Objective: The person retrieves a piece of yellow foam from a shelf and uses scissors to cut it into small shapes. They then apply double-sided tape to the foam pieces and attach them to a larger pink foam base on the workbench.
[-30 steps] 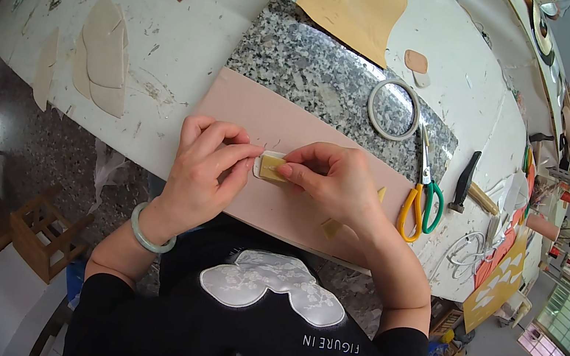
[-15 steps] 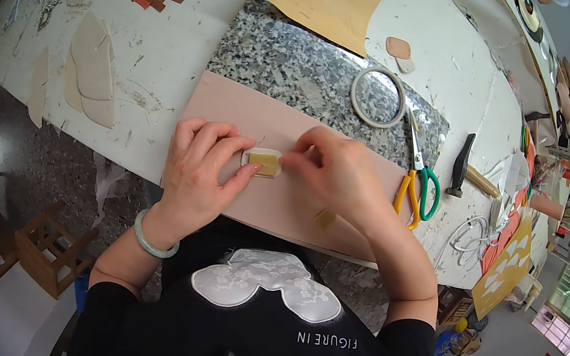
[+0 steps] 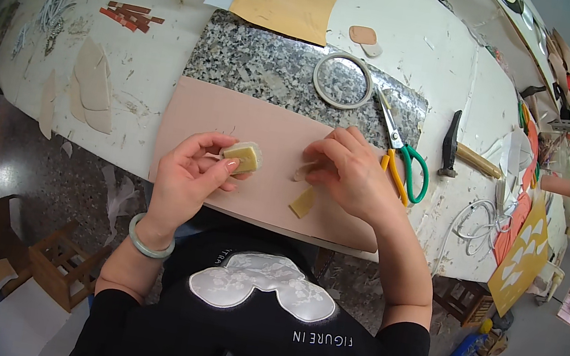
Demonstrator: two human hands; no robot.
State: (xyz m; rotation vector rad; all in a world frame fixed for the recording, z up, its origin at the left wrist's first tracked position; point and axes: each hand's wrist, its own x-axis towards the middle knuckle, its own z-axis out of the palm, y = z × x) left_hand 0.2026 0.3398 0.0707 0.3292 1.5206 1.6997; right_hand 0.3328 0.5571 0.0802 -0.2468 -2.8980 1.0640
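L hand (image 3: 189,174): grip pinched on sm. yellow-faced pc. (image 3: 249,157); uneven thumb press. may skew it. R hand (image 3: 349,173): grip part-curled, hold unclear; low sweep could shift yellow scrap (image 3: 302,202).

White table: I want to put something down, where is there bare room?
Mostly bare: the white table between the granite slab and, leftward, the red-brown strips and beige pieces; also between the rounded tan piece and the hammer. Crowded: the right side, around the hammer and coral material.

We note a grey ring (image 3: 341,106) on the granite slab (image 3: 254,65), a hammer (image 3: 473,158) right of it, reddish strips (image 3: 129,16) left of it.
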